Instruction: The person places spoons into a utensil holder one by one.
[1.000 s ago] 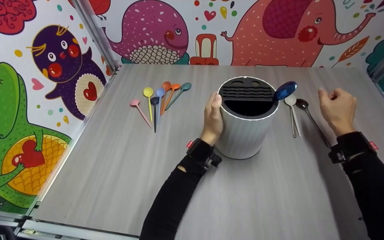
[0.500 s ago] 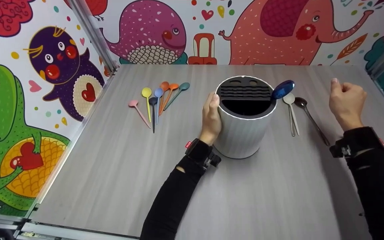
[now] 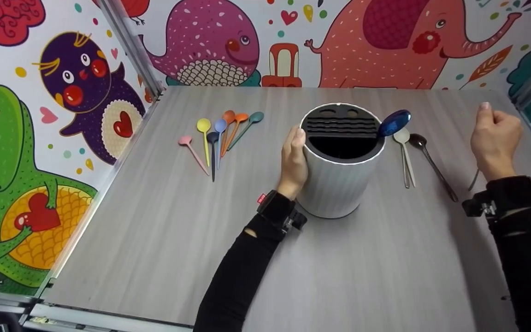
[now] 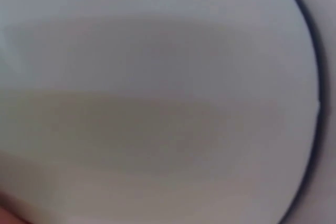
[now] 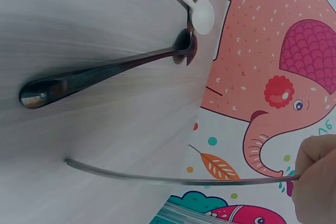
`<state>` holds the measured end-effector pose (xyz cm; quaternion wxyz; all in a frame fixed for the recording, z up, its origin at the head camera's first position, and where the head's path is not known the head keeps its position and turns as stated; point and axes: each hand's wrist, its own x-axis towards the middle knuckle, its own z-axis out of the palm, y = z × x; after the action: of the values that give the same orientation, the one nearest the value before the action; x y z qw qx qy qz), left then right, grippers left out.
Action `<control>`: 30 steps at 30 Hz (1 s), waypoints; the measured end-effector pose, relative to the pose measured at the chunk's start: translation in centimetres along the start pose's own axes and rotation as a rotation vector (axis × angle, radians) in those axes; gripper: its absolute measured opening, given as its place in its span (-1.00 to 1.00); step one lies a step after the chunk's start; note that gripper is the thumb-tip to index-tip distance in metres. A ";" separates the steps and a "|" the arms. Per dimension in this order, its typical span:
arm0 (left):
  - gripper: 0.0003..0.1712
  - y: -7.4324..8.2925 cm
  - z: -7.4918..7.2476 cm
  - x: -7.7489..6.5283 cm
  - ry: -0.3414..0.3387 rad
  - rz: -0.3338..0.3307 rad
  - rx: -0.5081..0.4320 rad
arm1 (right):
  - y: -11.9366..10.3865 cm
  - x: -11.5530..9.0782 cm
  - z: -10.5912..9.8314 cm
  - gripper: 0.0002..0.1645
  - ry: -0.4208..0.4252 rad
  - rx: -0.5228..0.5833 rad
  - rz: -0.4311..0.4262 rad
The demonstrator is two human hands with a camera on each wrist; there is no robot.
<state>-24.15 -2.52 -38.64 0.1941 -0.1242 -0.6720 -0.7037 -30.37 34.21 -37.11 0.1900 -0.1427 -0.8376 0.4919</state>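
My left hand (image 3: 293, 163) grips the left side of a light grey utensil holder (image 3: 337, 189) with a black slotted top. A blue spoon (image 3: 395, 122) leans out over the holder's right rim; where its handle ends is hidden. Far to the right, my right hand (image 3: 496, 138) holds a slim metal utensil (image 5: 178, 181) whose thin handle sticks out below the hand, and the fingers hide its other end. Between holder and right hand lie a dark spoon (image 3: 433, 167) and a white spoon (image 3: 404, 143) beside another thin handle. Only the holder's blurred wall fills the left wrist view.
Several small coloured spoons, among them a pink (image 3: 194, 156), a yellow (image 3: 205, 140) and a teal one (image 3: 247, 131), lie fanned out on the grey table (image 3: 155, 240) at the left. Walls with printed cartoon animals (image 3: 394, 46) border the table at the back and left.
My right hand has moved to the right and slightly away, and the thin handle below it has come into sight in the head view. The left hand and holder stay put.
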 end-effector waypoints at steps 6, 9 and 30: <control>-0.41 -1.3 0.0 0.3 0.005 -0.001 0.001 | -0.1 0.0 0.1 -0.32 0.041 0.062 -0.028; -0.38 -2.9 0.0 0.6 0.012 0.002 -0.003 | -0.4 -0.2 0.1 -0.33 0.029 0.097 -0.034; -0.36 -4.0 0.3 1.0 0.016 0.013 0.001 | -0.7 -1.5 0.1 -0.33 0.030 0.241 -0.107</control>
<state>-26.79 -2.25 -41.78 0.2041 -0.1229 -0.6700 -0.7031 -29.10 33.17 -36.80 0.2445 -0.0813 -0.7758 0.5759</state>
